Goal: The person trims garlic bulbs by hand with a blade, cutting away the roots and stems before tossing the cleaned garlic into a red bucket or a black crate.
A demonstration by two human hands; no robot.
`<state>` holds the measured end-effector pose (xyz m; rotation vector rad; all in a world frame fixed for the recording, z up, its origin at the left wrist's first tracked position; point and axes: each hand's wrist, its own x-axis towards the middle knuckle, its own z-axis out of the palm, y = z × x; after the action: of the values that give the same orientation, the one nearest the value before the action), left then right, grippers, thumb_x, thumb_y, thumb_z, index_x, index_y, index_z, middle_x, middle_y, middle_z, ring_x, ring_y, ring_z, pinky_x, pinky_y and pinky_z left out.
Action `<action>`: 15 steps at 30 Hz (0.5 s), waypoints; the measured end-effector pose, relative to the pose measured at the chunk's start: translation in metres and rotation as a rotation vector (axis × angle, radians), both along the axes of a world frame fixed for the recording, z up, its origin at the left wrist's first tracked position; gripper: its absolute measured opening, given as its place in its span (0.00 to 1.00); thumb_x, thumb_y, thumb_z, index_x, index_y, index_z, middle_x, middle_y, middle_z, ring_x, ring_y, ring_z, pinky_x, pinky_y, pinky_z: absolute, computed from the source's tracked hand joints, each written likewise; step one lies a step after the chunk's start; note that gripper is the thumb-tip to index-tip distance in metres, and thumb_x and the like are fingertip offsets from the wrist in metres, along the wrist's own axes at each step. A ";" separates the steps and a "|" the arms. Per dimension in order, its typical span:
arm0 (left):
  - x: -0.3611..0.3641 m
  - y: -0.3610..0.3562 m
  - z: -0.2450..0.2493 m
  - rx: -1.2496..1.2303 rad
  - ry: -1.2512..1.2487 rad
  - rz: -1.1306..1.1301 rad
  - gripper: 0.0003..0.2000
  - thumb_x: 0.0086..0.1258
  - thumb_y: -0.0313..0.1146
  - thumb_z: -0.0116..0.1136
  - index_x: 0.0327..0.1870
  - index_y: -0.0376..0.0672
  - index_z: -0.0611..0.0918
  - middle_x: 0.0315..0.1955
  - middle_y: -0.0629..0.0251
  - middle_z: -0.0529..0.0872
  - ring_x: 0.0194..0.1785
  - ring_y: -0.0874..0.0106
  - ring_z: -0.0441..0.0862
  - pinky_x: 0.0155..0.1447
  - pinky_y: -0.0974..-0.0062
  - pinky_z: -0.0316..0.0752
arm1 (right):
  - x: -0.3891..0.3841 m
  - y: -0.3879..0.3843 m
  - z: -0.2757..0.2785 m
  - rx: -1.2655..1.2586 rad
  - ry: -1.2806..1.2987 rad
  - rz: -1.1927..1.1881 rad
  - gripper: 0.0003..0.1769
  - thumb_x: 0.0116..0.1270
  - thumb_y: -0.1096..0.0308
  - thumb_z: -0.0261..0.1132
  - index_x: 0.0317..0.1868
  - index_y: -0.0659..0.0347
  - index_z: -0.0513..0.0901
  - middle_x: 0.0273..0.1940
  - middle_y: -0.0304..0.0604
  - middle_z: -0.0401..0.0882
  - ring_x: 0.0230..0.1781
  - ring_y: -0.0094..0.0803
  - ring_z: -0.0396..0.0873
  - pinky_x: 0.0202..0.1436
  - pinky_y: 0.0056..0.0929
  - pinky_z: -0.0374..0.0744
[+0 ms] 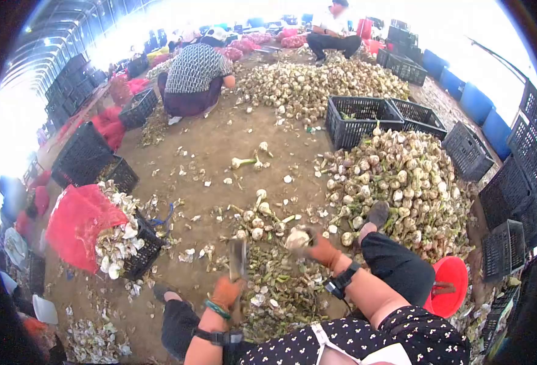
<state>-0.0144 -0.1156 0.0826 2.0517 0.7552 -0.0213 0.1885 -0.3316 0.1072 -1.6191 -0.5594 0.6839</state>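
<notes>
My left hand (226,293), in an orange glove, is closed around a knife (238,258) whose broad blade points up and away from me. My right hand (322,250), gloved the same way, grips a garlic bulb (297,239), slightly blurred, to the right of the blade. Between and below both hands lies a heap of cut stems and peel (284,292). Just beyond the blade, several garlic bulbs with stems (257,222) rest on the ground. A large garlic pile (408,188) rises beside my right foot.
Black crates (363,115) stand behind the pile, more at far right. A red bucket (448,286) sits by my right knee. At left, a crate holds garlic skins (119,243) with a pink mesh bag (83,225). Another person (195,76) crouches ahead; one sits farther back (335,30).
</notes>
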 end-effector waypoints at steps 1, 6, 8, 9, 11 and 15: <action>0.007 0.002 -0.023 -0.015 -0.010 0.057 0.17 0.53 0.42 0.56 0.37 0.36 0.79 0.32 0.48 0.81 0.40 0.54 0.78 0.41 0.66 0.72 | 0.010 -0.001 -0.035 0.131 0.268 0.089 0.31 0.51 0.65 0.64 0.56 0.60 0.64 0.49 0.52 0.71 0.47 0.43 0.72 0.55 0.38 0.67; 0.029 -0.046 -0.034 0.477 -0.088 0.070 0.18 0.56 0.35 0.51 0.45 0.33 0.73 0.33 0.44 0.79 0.38 0.49 0.76 0.41 0.57 0.70 | 0.006 -0.015 -0.085 -0.310 -1.066 0.392 0.21 0.63 0.70 0.48 0.58 0.52 0.64 0.52 0.44 0.71 0.47 0.41 0.73 0.58 0.42 0.64; 0.036 -0.054 -0.010 0.418 -0.020 -0.042 0.18 0.57 0.35 0.52 0.45 0.33 0.73 0.36 0.44 0.77 0.39 0.50 0.75 0.38 0.59 0.72 | 0.004 -0.018 -0.081 -0.267 -1.231 0.390 0.22 0.63 0.69 0.50 0.58 0.54 0.63 0.52 0.47 0.71 0.47 0.40 0.73 0.56 0.41 0.66; 0.036 -0.053 -0.013 0.561 -0.099 -0.078 0.16 0.56 0.34 0.53 0.43 0.35 0.73 0.34 0.47 0.78 0.37 0.52 0.76 0.36 0.60 0.72 | 0.001 -0.018 -0.076 -0.249 -1.373 0.390 0.23 0.62 0.68 0.53 0.58 0.56 0.62 0.51 0.49 0.71 0.47 0.39 0.73 0.55 0.40 0.68; 0.029 -0.055 -0.013 0.688 -0.151 -0.114 0.15 0.55 0.34 0.53 0.42 0.37 0.74 0.33 0.49 0.78 0.34 0.53 0.76 0.34 0.61 0.72 | -0.007 -0.007 -0.078 -0.088 -0.475 0.274 0.28 0.58 0.68 0.59 0.57 0.61 0.60 0.50 0.49 0.72 0.47 0.36 0.72 0.52 0.36 0.70; 0.034 -0.071 0.016 0.758 -0.369 -0.179 0.11 0.48 0.31 0.55 0.34 0.42 0.74 0.26 0.57 0.77 0.29 0.59 0.76 0.30 0.64 0.72 | -0.020 0.003 -0.057 -0.032 -0.014 0.090 0.29 0.57 0.66 0.61 0.57 0.64 0.62 0.50 0.47 0.72 0.48 0.33 0.72 0.50 0.32 0.71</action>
<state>0.0193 -0.1863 0.0986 2.7182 0.3632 0.6098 0.1689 -0.3289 0.0504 -1.6376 -0.6378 0.7518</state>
